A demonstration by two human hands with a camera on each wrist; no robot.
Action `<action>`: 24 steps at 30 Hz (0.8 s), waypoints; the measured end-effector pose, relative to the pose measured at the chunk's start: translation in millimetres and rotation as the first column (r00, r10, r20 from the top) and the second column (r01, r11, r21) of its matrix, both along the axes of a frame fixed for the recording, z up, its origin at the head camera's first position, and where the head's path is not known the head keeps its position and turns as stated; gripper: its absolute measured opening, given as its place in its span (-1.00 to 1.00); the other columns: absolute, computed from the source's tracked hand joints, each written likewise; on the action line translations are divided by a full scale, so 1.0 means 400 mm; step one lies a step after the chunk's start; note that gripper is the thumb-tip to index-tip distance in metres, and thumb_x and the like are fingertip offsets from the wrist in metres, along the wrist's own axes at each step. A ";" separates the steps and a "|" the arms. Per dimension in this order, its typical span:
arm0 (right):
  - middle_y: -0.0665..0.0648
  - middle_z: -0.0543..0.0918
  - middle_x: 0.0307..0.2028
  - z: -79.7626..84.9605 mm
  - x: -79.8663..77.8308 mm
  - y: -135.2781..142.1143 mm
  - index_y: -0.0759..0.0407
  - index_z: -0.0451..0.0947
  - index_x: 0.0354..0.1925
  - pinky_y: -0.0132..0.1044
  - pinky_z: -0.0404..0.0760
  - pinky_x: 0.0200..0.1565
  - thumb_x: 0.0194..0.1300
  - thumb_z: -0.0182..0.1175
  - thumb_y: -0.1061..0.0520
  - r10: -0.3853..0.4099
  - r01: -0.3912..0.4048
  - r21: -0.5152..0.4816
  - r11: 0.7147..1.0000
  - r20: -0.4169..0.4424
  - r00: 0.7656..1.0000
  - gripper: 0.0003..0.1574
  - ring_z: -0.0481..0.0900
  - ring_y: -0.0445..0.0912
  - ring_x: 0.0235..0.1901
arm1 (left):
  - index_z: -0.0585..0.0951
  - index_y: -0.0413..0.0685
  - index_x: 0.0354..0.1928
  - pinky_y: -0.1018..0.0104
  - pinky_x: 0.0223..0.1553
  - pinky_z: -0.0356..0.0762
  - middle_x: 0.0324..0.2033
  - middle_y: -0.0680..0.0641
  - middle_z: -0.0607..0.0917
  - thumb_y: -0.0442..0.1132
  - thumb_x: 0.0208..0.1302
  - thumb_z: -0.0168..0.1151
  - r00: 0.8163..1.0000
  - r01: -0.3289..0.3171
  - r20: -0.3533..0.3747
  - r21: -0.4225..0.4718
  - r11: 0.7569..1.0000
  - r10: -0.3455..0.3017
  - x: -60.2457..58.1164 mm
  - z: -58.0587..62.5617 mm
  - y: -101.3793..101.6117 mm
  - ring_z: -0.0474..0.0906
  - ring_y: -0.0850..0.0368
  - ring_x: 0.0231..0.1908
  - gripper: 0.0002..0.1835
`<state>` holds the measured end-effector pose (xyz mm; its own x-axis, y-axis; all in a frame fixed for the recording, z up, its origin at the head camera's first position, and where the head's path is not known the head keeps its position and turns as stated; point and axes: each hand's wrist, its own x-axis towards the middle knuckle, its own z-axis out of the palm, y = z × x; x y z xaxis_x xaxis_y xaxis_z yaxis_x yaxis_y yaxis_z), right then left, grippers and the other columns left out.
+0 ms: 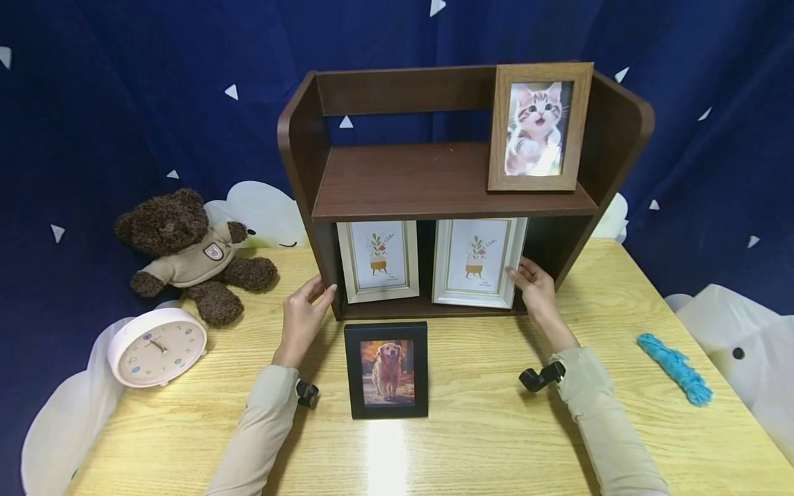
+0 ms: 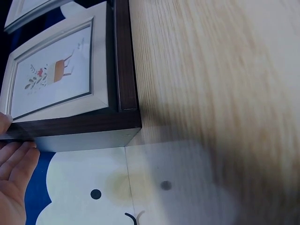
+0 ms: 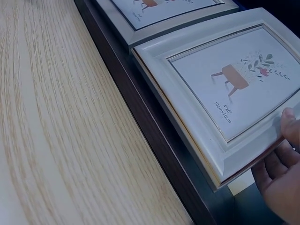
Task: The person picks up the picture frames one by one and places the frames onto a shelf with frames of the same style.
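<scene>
My right hand (image 1: 538, 293) grips the right edge of a white picture frame (image 1: 439, 275) on the lower level of a dark brown shelf (image 1: 384, 176). In the right wrist view, its thumb (image 3: 290, 124) lies on the frame's front, with the fingers behind. A similar cream picture frame (image 1: 412, 258) stands to the left, inside the same level. My left hand (image 1: 304, 313) holds the shelf's left side panel, the thumb on the inner side and the fingers outside, as the left wrist view shows.
A wooden frame with a kitten picture (image 1: 538, 131) stands on the upper level. Before the shelf is a black frame with a dog picture (image 1: 387, 370). A teddy bear (image 1: 192, 258) and a clock (image 1: 158, 348) sit left; blue yarn (image 1: 675, 368) lies right.
</scene>
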<state>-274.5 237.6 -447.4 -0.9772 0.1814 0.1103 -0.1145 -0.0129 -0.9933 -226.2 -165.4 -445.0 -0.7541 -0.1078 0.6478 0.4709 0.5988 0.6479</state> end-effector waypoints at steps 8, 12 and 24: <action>-0.32 0.58 -0.39 -0.004 -0.001 0.004 0.57 0.20 0.26 -0.66 0.51 -0.17 0.36 0.06 0.34 0.000 0.000 0.031 1.000 -0.007 1.000 -0.43 0.52 -0.43 -0.29 | 0.62 -0.46 -0.12 0.08 -0.22 0.69 -0.33 -0.37 0.71 -0.42 0.12 0.35 1.000 -0.003 0.014 0.008 1.000 0.003 0.002 0.002 0.000 0.69 -0.22 -0.29 -0.70; -0.33 0.57 -0.37 -0.008 0.003 0.007 0.60 0.17 0.27 -0.67 0.51 -0.15 0.37 0.04 0.35 0.010 -0.009 0.031 0.999 -0.017 1.000 -0.42 0.52 -0.44 -0.28 | 0.62 -0.45 -0.12 0.10 -0.22 0.69 -0.33 -0.36 0.71 -0.42 0.11 0.36 1.000 0.000 -0.003 0.009 1.000 0.000 -0.001 0.000 0.000 0.70 -0.21 -0.29 -0.71; -0.33 0.58 -0.36 -0.021 -0.002 0.014 0.63 0.14 0.26 -0.67 0.51 -0.15 0.37 0.05 0.33 0.029 -0.029 0.026 0.999 -0.021 0.999 -0.40 0.53 -0.43 -0.25 | 0.62 -0.45 -0.12 0.09 -0.23 0.69 -0.33 -0.35 0.71 -0.42 0.12 0.35 1.000 -0.003 -0.004 0.001 1.000 0.003 -0.002 -0.004 -0.002 0.70 -0.20 -0.30 -0.71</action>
